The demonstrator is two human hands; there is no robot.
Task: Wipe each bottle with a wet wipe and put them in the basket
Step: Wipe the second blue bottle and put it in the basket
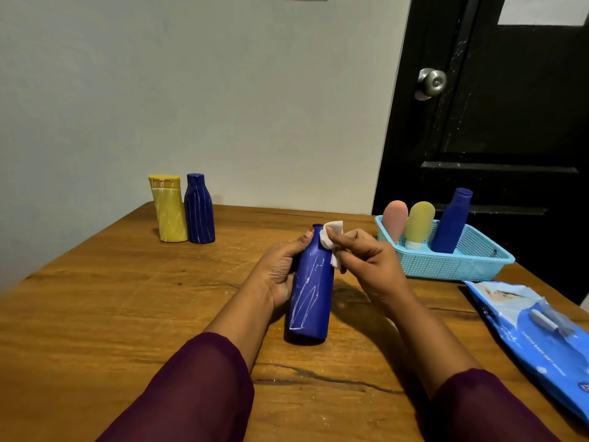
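Three bottles (424,226) are already stood in the basket (462,266), a fourth blue bottle (310,288) is gripped over the bench (95,298) by the left hand (280,269) while a wet wipe (331,240) is pinched against its neck by the right hand (366,260), and two streaked bottles (185,212) at the far edge are left to be wiped.

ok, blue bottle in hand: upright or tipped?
Upright, leaning slightly: blue bottle stands on wooden table, left hand gripping it.

Both arms reach forward out of dark purple sleeves (204,387) and converge. The left hand (280,269) wraps the side of a tall blue plastic bottle (310,298), thumb up near its neck. The right hand (371,261), fingers curled, pinches a crumpled white wet wipe (331,239) against the bottle's shoulder
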